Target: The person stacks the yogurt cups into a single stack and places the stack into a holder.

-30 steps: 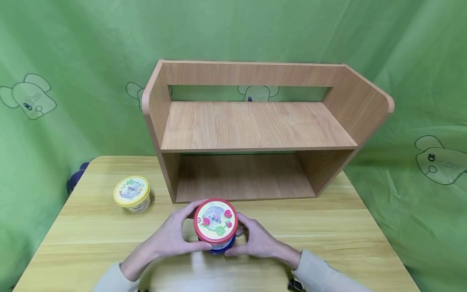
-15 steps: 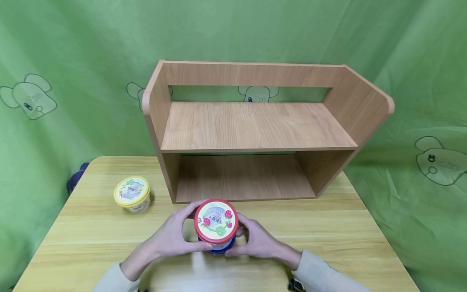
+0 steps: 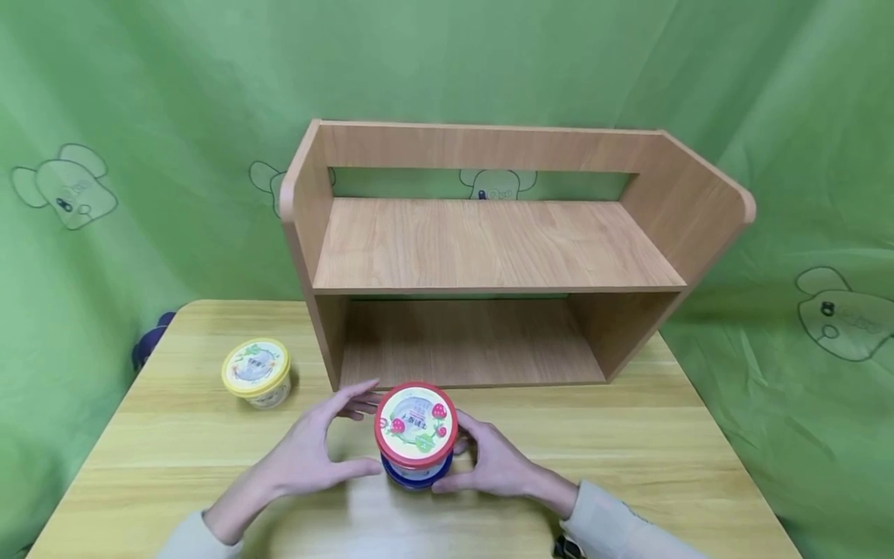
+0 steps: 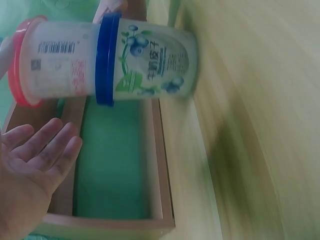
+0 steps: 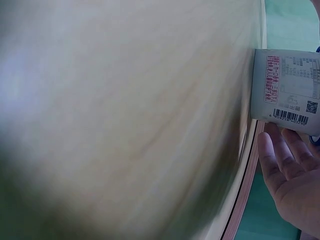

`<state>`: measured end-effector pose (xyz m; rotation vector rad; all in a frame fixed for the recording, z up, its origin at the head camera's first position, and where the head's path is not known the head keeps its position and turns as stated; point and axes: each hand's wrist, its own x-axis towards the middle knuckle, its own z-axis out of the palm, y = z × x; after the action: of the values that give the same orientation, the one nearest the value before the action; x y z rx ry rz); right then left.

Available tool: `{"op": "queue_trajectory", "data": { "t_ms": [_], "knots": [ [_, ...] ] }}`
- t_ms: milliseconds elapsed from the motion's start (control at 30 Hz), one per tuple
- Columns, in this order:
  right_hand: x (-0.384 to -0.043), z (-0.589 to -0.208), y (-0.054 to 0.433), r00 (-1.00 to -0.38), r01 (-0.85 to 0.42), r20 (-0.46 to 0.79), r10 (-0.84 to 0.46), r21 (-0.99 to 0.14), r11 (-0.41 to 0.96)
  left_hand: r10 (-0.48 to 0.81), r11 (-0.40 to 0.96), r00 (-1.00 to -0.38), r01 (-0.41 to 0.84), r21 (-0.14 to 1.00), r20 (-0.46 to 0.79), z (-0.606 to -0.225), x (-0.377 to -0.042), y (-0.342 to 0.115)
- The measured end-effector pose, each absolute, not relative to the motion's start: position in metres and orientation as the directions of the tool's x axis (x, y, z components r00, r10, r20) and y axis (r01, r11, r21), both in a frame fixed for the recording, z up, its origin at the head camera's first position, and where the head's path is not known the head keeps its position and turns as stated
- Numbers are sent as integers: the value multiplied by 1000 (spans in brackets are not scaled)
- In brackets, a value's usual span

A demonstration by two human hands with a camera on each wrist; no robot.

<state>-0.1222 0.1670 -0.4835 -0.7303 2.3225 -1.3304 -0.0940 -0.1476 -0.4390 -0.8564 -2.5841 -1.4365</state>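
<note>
In the head view, a red-lidded tub (image 3: 417, 423) with strawberries on its lid stands on a blue-lidded tub (image 3: 412, 477). The lower tub (image 4: 155, 65) shows blueberries in the left wrist view, its base at the wooden table. My left hand (image 3: 310, 454) is spread beside the stack on its left, thumb and fingers parted from it. My right hand (image 3: 499, 458) stays around the stack's right side, thumb at the blue lid and fingers bent behind. In the right wrist view, its fingers (image 5: 282, 157) lie along the blue-lidded tub.
A yellow-lidded tub (image 3: 256, 371) sits at the left of the table (image 3: 161, 442). Behind the stack stands a two-tier wooden shelf (image 3: 496, 244), its lower front edge close to the tubs. A green curtain (image 3: 174, 155) hangs behind.
My left hand has let go of the tubs and moved left, its fingers opening. The right hand and the stack have kept their places. The view has shifted slightly.
</note>
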Motion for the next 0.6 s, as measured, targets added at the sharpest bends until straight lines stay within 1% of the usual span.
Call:
{"op": "queue_trajectory", "data": {
  "t_ms": [233,467,600],
  "knots": [
    [-123,-483,169,-806,-229,-80,-586,-871,434,402,432,-830,544,720,386,-443,-93,-167],
    [-123,-485,168,-803,-225,-85,-590,-873,432,333,497,-841,540,679,426,-439,-89,-192],
    [-123,-486,168,-801,-227,-82,-594,-875,427,286,497,-838,545,676,465,-432,-88,-207]
  ]
}}
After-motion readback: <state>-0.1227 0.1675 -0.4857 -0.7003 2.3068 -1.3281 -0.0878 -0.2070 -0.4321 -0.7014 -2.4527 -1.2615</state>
